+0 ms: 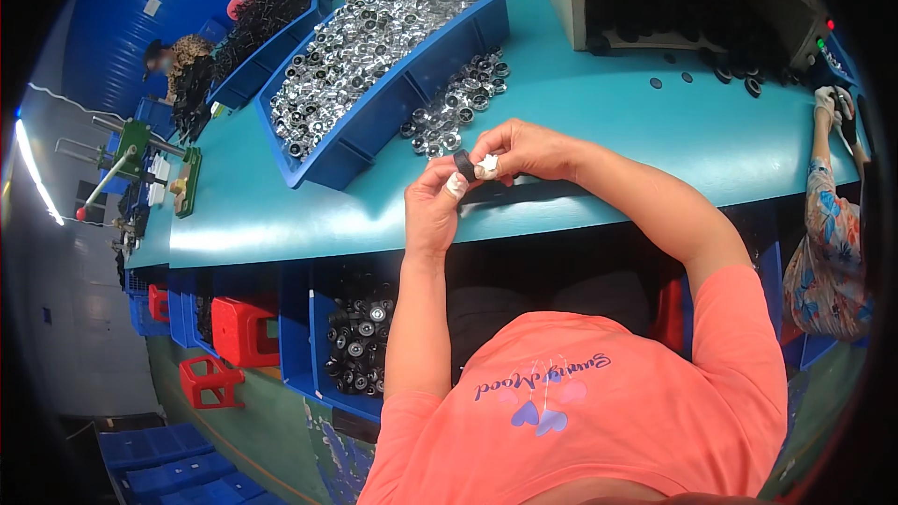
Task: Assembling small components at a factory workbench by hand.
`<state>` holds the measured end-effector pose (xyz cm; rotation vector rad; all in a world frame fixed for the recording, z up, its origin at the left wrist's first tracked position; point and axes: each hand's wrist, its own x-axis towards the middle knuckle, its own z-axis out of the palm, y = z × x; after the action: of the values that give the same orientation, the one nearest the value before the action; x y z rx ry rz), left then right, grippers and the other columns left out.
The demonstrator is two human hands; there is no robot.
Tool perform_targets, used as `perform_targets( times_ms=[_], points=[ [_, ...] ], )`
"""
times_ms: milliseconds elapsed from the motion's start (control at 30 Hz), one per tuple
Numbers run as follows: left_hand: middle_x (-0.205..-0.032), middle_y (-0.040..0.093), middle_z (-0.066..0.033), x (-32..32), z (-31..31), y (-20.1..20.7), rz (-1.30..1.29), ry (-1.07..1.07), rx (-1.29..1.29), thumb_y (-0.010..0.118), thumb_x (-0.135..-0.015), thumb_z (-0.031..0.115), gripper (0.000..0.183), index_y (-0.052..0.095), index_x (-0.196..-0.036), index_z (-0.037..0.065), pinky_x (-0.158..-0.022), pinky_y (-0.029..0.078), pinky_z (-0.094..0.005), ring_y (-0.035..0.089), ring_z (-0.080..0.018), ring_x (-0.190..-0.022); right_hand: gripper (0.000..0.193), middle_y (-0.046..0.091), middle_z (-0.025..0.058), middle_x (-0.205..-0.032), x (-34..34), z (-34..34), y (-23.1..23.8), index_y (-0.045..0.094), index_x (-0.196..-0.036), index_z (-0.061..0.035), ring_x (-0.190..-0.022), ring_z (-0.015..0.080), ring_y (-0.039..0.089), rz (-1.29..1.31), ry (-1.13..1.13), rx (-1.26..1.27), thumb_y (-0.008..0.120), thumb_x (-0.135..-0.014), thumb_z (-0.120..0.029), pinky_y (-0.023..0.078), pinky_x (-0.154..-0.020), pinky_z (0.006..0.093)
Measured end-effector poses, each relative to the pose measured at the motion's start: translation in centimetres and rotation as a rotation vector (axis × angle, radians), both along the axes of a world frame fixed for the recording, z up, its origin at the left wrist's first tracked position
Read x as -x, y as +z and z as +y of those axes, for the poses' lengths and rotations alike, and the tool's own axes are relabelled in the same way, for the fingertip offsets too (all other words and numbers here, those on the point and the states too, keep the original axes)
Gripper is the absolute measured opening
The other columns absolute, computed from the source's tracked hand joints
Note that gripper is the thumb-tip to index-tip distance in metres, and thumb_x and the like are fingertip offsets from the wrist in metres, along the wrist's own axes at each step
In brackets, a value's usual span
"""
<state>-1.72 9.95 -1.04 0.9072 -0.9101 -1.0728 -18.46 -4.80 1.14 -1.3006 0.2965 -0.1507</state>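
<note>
My left hand (pixel 432 208) and my right hand (pixel 528 151) meet over the near edge of the table, fingers closed together. Between their fingertips is a small black ribbed ring (pixel 464 165), like a toy tyre; whether another part sits inside it cannot be made out. White wrapping covers a thumb tip on each hand. Just beyond them, a loose pile of shiny silver wheel hubs (pixel 452 112) lies on the teal table (pixel 599 136). It spills beside a long blue bin (pixel 374 122) heaped with the same hubs.
At the right rear, a box-like housing (pixel 558 0) holds dark round parts, with several black rings (pixel 752 87) outside. A green hand press (pixel 131 164) stands left. Below the table, a blue crate (pixel 323 369) contains black-and-silver wheels. Co-workers sit at the far left and right.
</note>
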Motion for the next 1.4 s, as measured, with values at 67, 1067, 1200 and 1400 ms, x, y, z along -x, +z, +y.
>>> perform_targets(
  times_ms=[67, 1067, 1200, 1400],
  points=[
    [-0.113, 0.061, -0.0058, -0.1, -0.1, -0.4, -0.027, 0.016, -0.001, 0.072, -0.095, 0.011, 0.012, 0.072, -0.101, 0.0, -0.096, 0.058, -0.0383, 0.064, -0.0189, -0.105, 0.022, 0.061, 0.0017, -0.1, 0.0, -0.1, 0.0, 0.075, -0.101, -0.0043, -0.074, 0.0114, 0.059, -0.021, -0.038, 0.117, 0.079, -0.086, -0.019, 0.051, -0.066, 0.0259],
    [-0.108, 0.069, -0.0063, 0.0, 0.0, -0.2, 0.129, 0.075, -0.03, 0.067, -0.1, 0.022, 0.023, 0.066, -0.11, 0.002, -0.097, 0.055, -0.0402, 0.067, -0.018, -0.099, 0.036, 0.063, 0.0061, -0.118, 0.4, 1.1, 2.4, 0.072, -0.121, -0.0052, -0.094, 0.0157, 0.066, -0.085, -0.094, 0.303, 0.075, -0.086, -0.01, 0.058, -0.079, 0.0296],
    [-0.107, 0.07, -0.0074, 0.0, 0.2, 0.2, 0.194, 0.099, 0.01, 0.068, -0.099, 0.025, 0.025, 0.066, -0.11, 0.003, -0.098, 0.054, -0.0433, 0.066, -0.0188, -0.099, 0.052, 0.063, 0.0082, -0.126, 0.5, 0.7, 2.4, 0.062, -0.138, -0.0075, -0.1, 0.0155, 0.067, -0.172, -0.025, 0.046, 0.066, -0.087, 0.0, 0.058, -0.091, 0.0302],
    [-0.11, 0.07, -0.0073, -0.2, 0.2, 0.2, 0.201, 0.054, 0.018, 0.068, -0.099, 0.024, 0.024, 0.066, -0.111, 0.003, -0.099, 0.054, -0.0432, 0.066, -0.0196, -0.104, 0.054, 0.065, 0.0089, -0.124, 0.1, 0.6, 2.3, 0.059, -0.141, -0.0082, -0.098, 0.0147, 0.066, -0.157, -0.107, 0.223, 0.068, -0.089, -0.003, 0.058, -0.092, 0.0302]
  ],
)
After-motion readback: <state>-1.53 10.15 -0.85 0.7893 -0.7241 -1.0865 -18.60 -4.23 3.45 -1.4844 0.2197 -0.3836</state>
